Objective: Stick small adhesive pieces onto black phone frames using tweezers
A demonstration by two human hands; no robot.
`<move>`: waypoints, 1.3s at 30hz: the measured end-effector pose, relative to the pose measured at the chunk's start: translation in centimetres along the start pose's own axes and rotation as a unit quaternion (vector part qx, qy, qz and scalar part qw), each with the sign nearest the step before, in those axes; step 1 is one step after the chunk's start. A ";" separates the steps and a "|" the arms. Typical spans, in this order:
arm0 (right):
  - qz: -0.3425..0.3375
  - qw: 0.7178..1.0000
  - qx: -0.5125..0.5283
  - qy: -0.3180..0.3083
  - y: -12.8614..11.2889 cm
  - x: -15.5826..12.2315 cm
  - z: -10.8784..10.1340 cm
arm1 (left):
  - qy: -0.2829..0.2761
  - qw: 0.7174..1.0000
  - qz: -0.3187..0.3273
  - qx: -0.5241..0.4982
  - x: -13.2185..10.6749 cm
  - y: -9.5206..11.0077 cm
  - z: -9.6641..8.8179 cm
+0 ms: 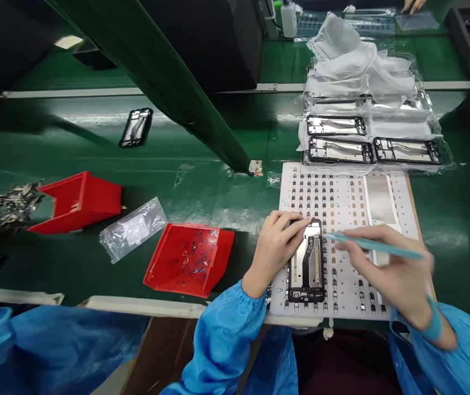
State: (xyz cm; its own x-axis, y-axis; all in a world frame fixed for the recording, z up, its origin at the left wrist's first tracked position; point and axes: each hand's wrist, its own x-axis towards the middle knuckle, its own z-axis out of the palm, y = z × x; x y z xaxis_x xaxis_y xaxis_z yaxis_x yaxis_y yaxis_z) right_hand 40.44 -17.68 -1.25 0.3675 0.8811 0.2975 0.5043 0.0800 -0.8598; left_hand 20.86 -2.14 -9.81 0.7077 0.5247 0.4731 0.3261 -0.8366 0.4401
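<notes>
The left hand (274,249) is curled over the upper end of a black phone mid-frame (306,269), gripping its edge. The metal-backed frame lies flat on a white perforated tray (288,192), its long axis pointing away from the wearer. A slim teal pick (375,246) is pinched in the right hand (395,269), its tip just beside the frame.

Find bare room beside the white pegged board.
Green belt shows between the red plastic bin and the white pegged board, and to its right. Crowded: the board under the left hand and right hand, and the black phone frames behind it.
</notes>
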 end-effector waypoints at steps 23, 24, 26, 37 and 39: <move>-0.003 0.998 0.020 -0.054 5.4 1.5 5.3 | -0.004 1.000 -0.014 -0.007 -0.1 -0.1 -0.1; -0.003 0.998 0.020 -0.057 5.4 1.5 5.3 | -0.006 1.000 -0.014 -0.006 -0.1 0.0 -0.1; -0.008 0.998 0.012 -0.063 5.5 1.5 5.4 | -0.010 1.000 -0.012 -0.001 0.0 0.0 -0.3; -0.031 0.999 -0.016 -0.027 5.9 1.4 6.6 | -0.018 0.997 0.048 0.063 0.0 -0.5 -0.7; -0.036 0.999 -0.033 -0.018 5.8 1.5 6.7 | -0.037 0.995 0.052 0.072 -0.1 -0.8 -0.9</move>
State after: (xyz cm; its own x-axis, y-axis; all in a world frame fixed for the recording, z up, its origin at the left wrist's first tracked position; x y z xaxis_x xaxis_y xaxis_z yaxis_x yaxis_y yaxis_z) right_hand 38.71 -12.82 -8.56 0.3008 0.8905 0.3414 0.5794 0.1137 -0.8071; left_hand 19.99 -1.39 -9.50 0.7854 0.4252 0.4499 0.3308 -0.9026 0.2756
